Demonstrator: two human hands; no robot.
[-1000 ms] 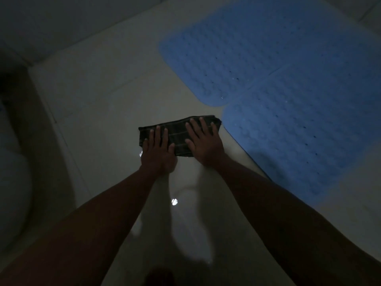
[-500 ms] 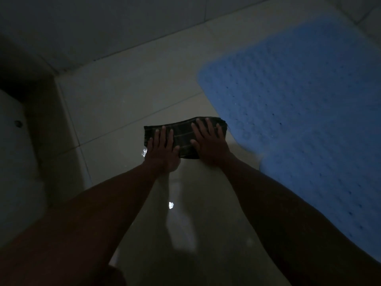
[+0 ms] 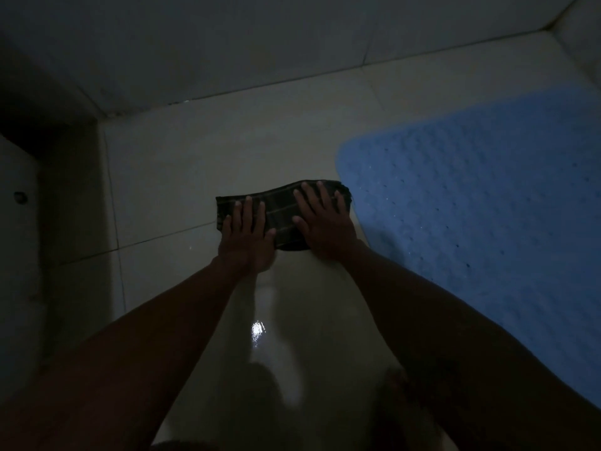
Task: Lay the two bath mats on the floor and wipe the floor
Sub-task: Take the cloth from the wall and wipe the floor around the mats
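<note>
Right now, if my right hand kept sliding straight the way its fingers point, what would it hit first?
Probably bare floor tile, then the wall base. The right hand lies flat on the dark cloth, fingers pointing up and slightly left. The blue mat sits to its right, likely missed.

Folded dark, seemingly plaid cloth (image 3: 279,219) lies beside blue mat (image 3: 487,206).

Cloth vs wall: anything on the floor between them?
Head view: nothing; only bare tiled floor lies between the cloth and the wall.
</note>
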